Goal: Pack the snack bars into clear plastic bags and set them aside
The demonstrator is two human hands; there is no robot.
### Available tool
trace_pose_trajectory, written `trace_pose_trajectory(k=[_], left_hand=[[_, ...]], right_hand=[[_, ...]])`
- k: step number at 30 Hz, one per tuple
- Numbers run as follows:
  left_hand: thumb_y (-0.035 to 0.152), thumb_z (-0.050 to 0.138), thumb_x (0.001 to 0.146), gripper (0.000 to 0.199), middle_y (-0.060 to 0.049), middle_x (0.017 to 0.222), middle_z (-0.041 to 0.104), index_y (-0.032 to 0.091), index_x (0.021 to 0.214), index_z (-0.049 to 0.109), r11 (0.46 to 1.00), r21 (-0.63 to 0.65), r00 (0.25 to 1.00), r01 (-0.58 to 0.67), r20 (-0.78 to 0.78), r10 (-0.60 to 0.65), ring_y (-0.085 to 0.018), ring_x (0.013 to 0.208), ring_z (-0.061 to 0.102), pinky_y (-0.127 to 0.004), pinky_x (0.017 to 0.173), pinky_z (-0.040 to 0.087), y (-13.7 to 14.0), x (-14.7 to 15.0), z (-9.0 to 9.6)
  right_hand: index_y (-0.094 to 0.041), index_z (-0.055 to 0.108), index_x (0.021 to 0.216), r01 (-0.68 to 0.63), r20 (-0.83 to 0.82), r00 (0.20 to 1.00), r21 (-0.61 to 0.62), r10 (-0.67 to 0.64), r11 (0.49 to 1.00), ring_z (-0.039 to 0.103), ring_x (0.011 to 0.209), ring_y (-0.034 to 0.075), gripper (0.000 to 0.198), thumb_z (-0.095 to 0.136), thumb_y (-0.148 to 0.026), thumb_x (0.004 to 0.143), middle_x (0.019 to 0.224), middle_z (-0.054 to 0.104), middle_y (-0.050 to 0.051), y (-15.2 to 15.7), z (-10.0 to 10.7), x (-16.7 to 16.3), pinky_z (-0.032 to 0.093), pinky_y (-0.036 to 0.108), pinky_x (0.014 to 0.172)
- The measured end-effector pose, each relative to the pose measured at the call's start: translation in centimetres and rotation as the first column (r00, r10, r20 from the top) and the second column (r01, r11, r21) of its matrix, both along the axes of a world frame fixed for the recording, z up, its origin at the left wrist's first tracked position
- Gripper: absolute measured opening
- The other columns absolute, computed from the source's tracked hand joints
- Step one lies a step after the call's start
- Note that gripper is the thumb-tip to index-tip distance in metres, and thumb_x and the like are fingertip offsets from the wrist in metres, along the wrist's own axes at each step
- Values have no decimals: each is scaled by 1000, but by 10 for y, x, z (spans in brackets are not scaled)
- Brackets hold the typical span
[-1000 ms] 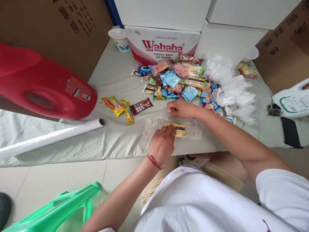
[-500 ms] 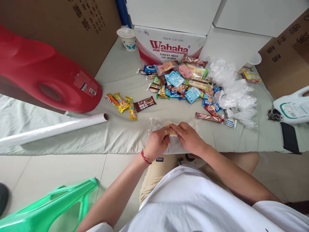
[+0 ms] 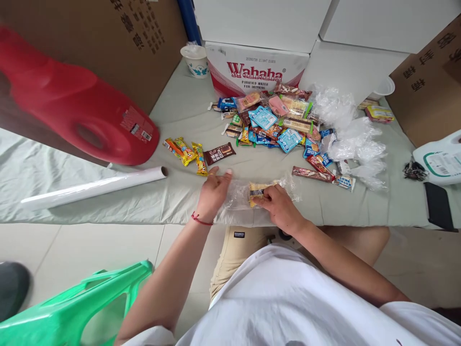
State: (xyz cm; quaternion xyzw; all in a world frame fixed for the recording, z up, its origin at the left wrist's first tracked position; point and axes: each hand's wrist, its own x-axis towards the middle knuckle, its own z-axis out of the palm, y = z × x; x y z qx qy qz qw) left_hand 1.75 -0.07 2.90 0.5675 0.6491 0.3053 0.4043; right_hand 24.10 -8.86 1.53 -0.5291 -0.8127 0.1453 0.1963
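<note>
1. Left hand (image 3: 212,192) has moved left off the pack (image 3: 255,188) to the left end of the wrap (image 3: 237,194); can't tell if gripping.
2. Right hand (image 3: 281,204) pinches pack from the right.
3. Pack lies on wrap, between hands.

the head camera looks forward and down from close above, shirt (image 3: 281,298) at five o'clock, carton (image 3: 256,69) near twelve.

Your cloth-covered table (image 3: 180,197) holds clear film (image 3: 236,196) close to you at twelve o'clock, a snack heap (image 3: 266,119) beyond it, crumpled plastic (image 3: 355,137) at one, a white bottle (image 3: 441,163) at two, a red jug (image 3: 118,127) and white roll (image 3: 97,186) at ten.
</note>
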Motion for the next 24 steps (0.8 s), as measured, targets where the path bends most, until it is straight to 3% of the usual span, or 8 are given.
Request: trace_pose_trajectory(k=[4,9,13,16,18,20,22,24], left_hand=[[47,78,66,31,1,68,63,21,80,69,977,-146,986,159,-34,-165,-19,68,57,-28,62,40,-5,1,6],[45,78,66,31,6,61,54,19,73,63,988,-139,949,68,316,-21,-8,50,40,-23,50,29,-20,17,15],[43,71,78,26,4,59,57,18,85,68,978,-163,890,132,454,-45,-12,51,49,-25,51,39,-35,56,18],[36,55,93,26,-4,76,66,18,89,73,984,74,956,159,237,-172,-18,75,66,-30,71,53,-46,75,13],[31,48,99,29,-9,95,68,18,94,74,938,245,967,246,11,-256,-20,89,68,-34,84,55,-54,80,9],[27,45,102,30,-11,103,66,17,101,74,873,330,930,359,-211,-302,-21,90,66,-36,85,55,-60,82,4],[22,45,103,28,-12,104,64,15,107,72,822,353,866,446,-402,-298,-23,91,64,-36,83,56,-66,85,-2],[16,47,101,27,-13,107,63,14,115,69,795,352,805,493,-531,-264,-24,95,63,-36,83,56,-71,88,-7]], right_hand=[[-30,81,117,12,-54,998,21,-11,1000,43,90,21,36,51,-14,103,94,56,5,0,-3,2,34,33,81],[-28,81,114,-6,-107,994,17,8,1000,43,88,21,38,50,-10,101,92,55,5,3,-6,3,36,33,80],[-23,82,102,-15,-95,995,16,16,1000,45,87,21,36,50,-8,98,91,59,6,5,-2,1,40,33,78],[-21,81,98,-57,-186,981,-2,55,998,53,95,24,31,53,-9,94,101,66,9,3,10,6,47,39,86],[-23,81,97,-117,-344,934,-56,91,992,60,104,25,27,56,-13,92,109,70,9,1,21,17,50,41,95],[-25,80,96,-76,-533,846,-143,-12,987,66,104,23,23,58,-20,94,107,74,7,4,29,34,52,40,96],[-25,78,96,173,-654,705,-219,-276,960,68,94,21,22,57,-30,96,99,75,5,13,34,55,55,37,90],[-24,75,102,480,-671,540,-250,-508,841,67,92,21,27,56,-42,96,99,74,4,29,33,74,55,36,87]])
